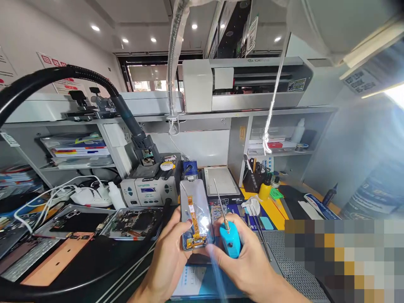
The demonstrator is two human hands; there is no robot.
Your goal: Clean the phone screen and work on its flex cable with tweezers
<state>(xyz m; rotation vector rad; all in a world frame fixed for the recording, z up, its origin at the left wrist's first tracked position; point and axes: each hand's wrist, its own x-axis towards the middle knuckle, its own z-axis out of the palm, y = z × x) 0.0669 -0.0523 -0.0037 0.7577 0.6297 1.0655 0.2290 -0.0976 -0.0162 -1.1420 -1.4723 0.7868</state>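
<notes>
From my end I see the left hand (168,250) gripping a phone display (201,202) above the cluttered workbench (113,252), the right hand (249,252) wrapped around a blue needle-tipped tool (232,240). Behind are a soldering station (147,191), grey shelving (239,145), a large white printer (197,84) and ceiling spotlights (95,28).

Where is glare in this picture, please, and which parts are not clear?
Head view: white glare lies on the lower right of the phone screen; the lamp at upper right glows overexposed. Same head view: the blue-labelled shape at far right looks hazy; coarse pixel blocks hide the lower right corner.
</notes>
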